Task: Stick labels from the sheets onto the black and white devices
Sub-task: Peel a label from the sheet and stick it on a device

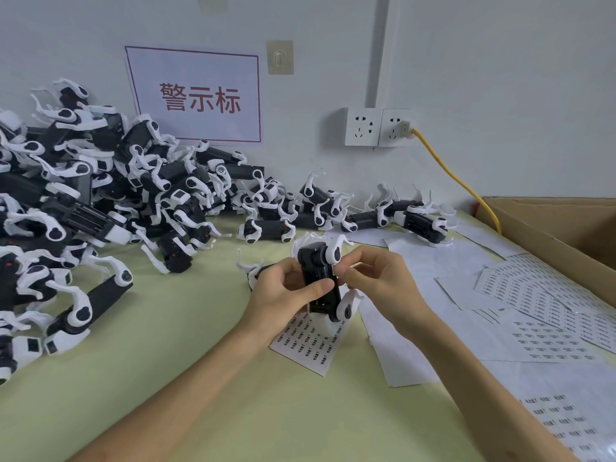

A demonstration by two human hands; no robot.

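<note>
One black and white device [320,275] stands upright in the middle of the table, above a label sheet [308,341]. My left hand [283,290] grips its black body from the left, thumb across the front. My right hand [373,281] pinches a small white label [336,269] at the device's right side, near its upper white joint. More label sheets [546,341] lie to the right. A large pile of the same devices [83,208] fills the left side.
A row of devices [393,216] lies along the wall behind my hands. An open cardboard box [563,235] stands at the right edge. Wall sockets [378,126] hold a yellow cable [456,176] that drops toward the box. A red-lettered sign [196,95] hangs on the wall.
</note>
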